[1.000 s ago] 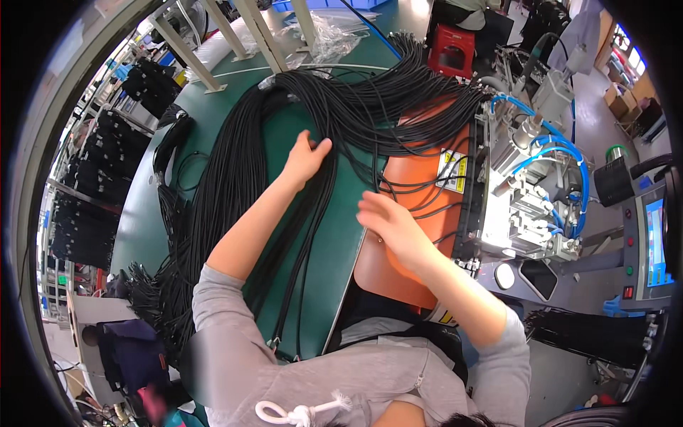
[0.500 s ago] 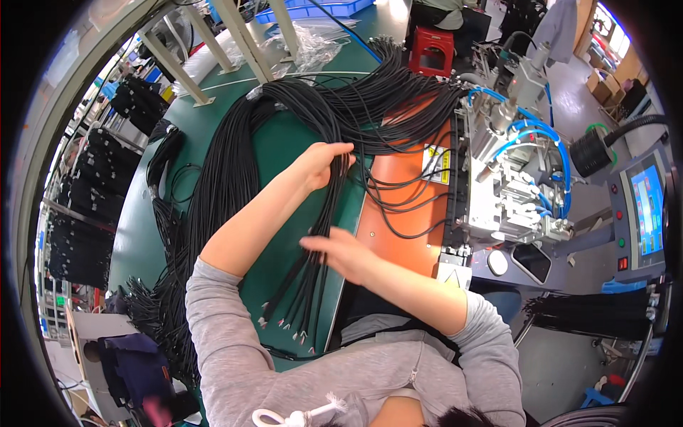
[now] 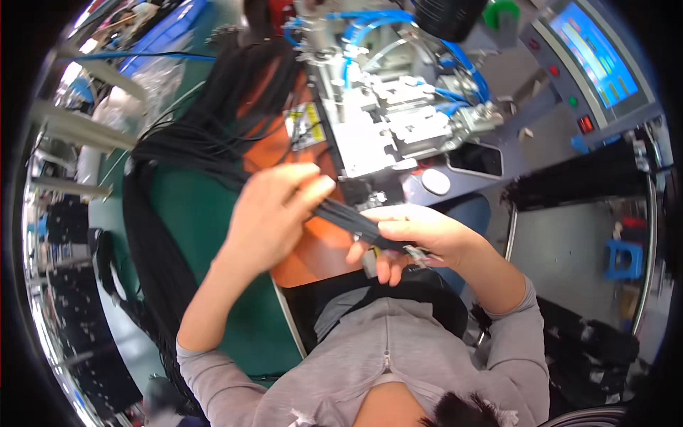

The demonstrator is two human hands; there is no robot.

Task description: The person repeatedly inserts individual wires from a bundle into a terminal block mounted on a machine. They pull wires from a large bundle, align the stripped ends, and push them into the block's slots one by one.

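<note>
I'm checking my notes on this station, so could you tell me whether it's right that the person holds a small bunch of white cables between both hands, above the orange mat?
Not quite: the cables are black, not white. The head view shows the left hand and the right hand holding the small bunch between them, above the orange mat.

Bright, even light — warped, blurred rim

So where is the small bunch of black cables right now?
In the head view, the bunch of black cables sits mid-frame, gripped between the left hand and right hand, above the orange mat.
</note>
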